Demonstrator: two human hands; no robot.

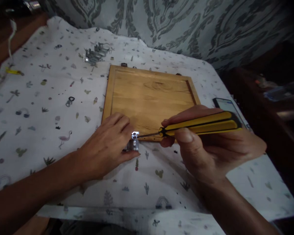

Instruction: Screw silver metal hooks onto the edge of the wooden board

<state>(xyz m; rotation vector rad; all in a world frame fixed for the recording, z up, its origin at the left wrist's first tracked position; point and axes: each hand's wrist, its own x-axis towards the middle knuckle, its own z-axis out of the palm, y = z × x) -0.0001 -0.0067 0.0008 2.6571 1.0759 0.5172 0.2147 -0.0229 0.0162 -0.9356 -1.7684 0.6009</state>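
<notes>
A wooden panel (152, 94) with a raised frame lies flat on a patterned cloth. At its near edge sits a small metal hinge (135, 140). The fingers of my left hand (107, 143) press round the hinge from the left, with the thumb below it, partly hiding it. In my right hand (205, 150) is a yellow and black screwdriver (203, 124), held nearly level and pointing left. Its thin shaft reaches the hinge; whether the tip sits in a screw is too small to tell.
Several metal hinges (96, 54) lie grouped behind the panel's left corner. A phone (226, 106) rests right of the panel. A yellow item (14, 71) lies at the far left. Patterned fabric (161, 23) rises behind the cloth (71, 68).
</notes>
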